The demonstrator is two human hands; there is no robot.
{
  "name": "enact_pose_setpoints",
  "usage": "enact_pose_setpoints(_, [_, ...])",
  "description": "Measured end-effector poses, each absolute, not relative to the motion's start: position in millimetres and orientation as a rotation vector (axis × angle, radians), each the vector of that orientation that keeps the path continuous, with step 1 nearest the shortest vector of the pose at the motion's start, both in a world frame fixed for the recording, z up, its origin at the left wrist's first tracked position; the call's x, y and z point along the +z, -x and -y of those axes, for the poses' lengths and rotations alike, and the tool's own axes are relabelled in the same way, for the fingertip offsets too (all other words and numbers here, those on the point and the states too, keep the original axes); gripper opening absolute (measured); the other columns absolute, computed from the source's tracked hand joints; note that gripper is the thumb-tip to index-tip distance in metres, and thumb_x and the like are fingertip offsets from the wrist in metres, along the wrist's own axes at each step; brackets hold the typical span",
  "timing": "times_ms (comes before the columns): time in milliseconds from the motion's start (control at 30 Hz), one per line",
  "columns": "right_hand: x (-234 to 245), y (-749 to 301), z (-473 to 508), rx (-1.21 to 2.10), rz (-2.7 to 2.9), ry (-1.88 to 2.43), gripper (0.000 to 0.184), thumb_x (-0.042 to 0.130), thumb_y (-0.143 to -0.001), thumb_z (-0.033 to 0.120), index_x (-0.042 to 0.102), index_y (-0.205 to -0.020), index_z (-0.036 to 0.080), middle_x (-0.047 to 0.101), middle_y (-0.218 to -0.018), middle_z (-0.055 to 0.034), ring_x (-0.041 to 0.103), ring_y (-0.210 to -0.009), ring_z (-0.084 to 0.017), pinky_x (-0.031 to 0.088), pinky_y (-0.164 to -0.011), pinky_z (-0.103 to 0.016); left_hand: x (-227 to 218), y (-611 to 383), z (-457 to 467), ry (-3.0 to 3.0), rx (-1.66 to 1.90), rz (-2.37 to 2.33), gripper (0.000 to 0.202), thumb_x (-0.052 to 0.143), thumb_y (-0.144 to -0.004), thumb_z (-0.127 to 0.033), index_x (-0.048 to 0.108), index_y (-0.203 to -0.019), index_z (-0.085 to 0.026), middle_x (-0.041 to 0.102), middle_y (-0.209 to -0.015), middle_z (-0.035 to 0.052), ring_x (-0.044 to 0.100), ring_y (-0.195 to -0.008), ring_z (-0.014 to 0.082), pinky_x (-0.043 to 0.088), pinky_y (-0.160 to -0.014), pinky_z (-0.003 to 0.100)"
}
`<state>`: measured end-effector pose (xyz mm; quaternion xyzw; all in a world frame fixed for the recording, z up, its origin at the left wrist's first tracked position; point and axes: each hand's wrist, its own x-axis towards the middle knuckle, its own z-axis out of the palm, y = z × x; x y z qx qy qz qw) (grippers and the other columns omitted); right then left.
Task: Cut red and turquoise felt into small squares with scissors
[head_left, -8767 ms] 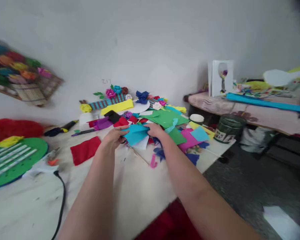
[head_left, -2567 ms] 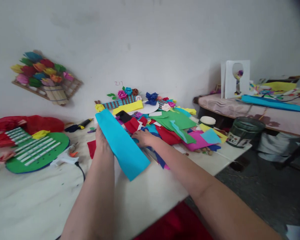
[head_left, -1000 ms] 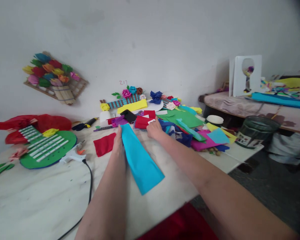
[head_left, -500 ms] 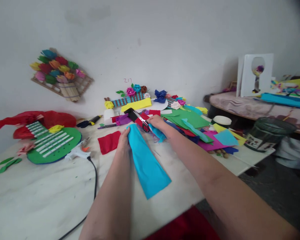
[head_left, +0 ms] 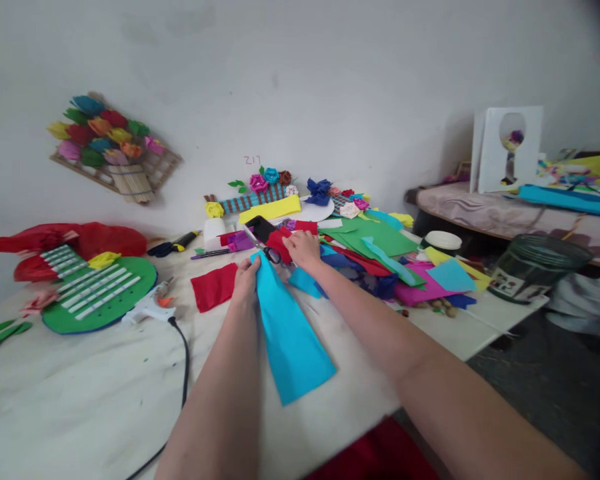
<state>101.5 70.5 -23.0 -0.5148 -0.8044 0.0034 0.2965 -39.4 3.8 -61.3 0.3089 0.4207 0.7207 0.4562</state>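
Observation:
My left hand (head_left: 246, 277) pinches the top end of a long turquoise strip of crepe paper (head_left: 295, 340), which hangs down over the table toward me. My right hand (head_left: 303, 248) reaches over the heap of materials, its fingers stretched out on a red paper piece (head_left: 279, 241). Just left of these fingers lies a pair of scissors (head_left: 272, 255), its blades pointing away and to the left. A smaller turquoise paper piece (head_left: 305, 283) rests under my right wrist. To the left of my left hand lies a red crepe square (head_left: 214, 287).
On the left are a white glue gun (head_left: 150, 307) with a black cord and a green guitar-shaped craft (head_left: 130, 283). Coloured sheets (head_left: 380, 233) pile up at the right, near a dark glass jar (head_left: 535, 267). Paper flowers (head_left: 270, 177) stand along the wall.
My right hand has let go of the small turquoise piece and moved slightly left onto the red paper. The scissors have shifted left. My left hand keeps hold of the strip.

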Motion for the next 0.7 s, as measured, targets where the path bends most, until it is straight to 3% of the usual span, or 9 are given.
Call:
enact_pose_setpoints(100, [-31, -104, -67, -0.217, 2.252, 1.311, 0.045, 0.034, -0.088, 0.047, 0.062, -0.113, 0.022, 0.044, -0.137, -0.0076, 0.032, -0.126, -0.028, 0.016, -0.105, -0.049, -57, 41, -2, -0.656, 1.828, -1.021, 0.019, 0.069, -0.067, -0.027, 0.058, -0.078, -0.016, 0.063, -0.06, 0.0008, 0.059, -0.049, 0.0157, 0.051, -0.053, 0.029])
enact_pose_setpoints(167, [-41, -101, -64, -0.227, 2.39, 1.287, 0.055, 0.034, -0.086, 0.055, 0.055, -0.124, 0.022, 0.032, -0.145, -0.0073, 0.019, -0.134, -0.03, 0.005, -0.107, -0.054, -56, 42, -2, -0.587, 1.839, -1.024, 0.014, 0.065, -0.07, -0.023, 0.058, -0.08, -0.016, 0.062, -0.059, 0.0001, 0.059, -0.049, 0.0155, 0.052, -0.055, 0.03])
enact_pose_setpoints(233, [-51, -94, -64, -0.152, 2.536, 1.303, 0.066, 0.028, -0.083, 0.064, 0.045, -0.132, 0.023, 0.025, -0.148, -0.0076, 0.013, -0.136, -0.031, 0.0, -0.105, -0.059, -55, 43, -1, -0.548, 1.811, -1.028, 0.012, 0.062, -0.073, -0.022, 0.059, -0.083, -0.016, 0.059, -0.056, -0.0011, 0.058, -0.047, 0.0143, 0.052, -0.055, 0.029])
enact_pose_setpoints(367, [-67, -88, -72, -0.094, 2.709, 1.314, 0.058, 0.02, -0.088, 0.056, 0.043, -0.134, 0.028, 0.025, -0.149, -0.0037, 0.015, -0.137, -0.03, -0.004, -0.101, -0.066, -56, 46, 3, -0.492, 1.729, -1.016, 0.02, 0.06, -0.077, -0.029, 0.059, -0.093, -0.017, 0.06, -0.058, -0.0001, 0.06, -0.05, 0.015, 0.052, -0.054, 0.028])
enact_pose_setpoints(533, [-69, -111, -83, -0.184, 2.716, 1.329, 0.05, 0.019, -0.092, 0.041, 0.042, -0.134, 0.027, 0.028, -0.147, -0.002, 0.018, -0.136, -0.027, -0.009, -0.102, -0.064, -56, 48, 8, -0.444, 1.717, -0.978, 0.023, 0.059, -0.078, -0.03, 0.059, -0.098, -0.018, 0.063, -0.065, 0.0028, 0.065, -0.058, 0.0176, 0.053, -0.055, 0.027])
enact_pose_setpoints(700, [-64, -135, -88, -0.133, 2.675, 1.449, 0.05, 0.018, -0.093, 0.043, 0.042, -0.134, 0.028, 0.029, -0.147, -0.002, 0.019, -0.136, -0.026, -0.007, -0.103, -0.063, -60, 49, 4, -0.468, 1.687, -0.926, 0.025, 0.059, -0.077, -0.027, 0.059, -0.099, -0.016, 0.064, -0.065, 0.0039, 0.065, -0.058, 0.0179, 0.055, -0.059, 0.028])
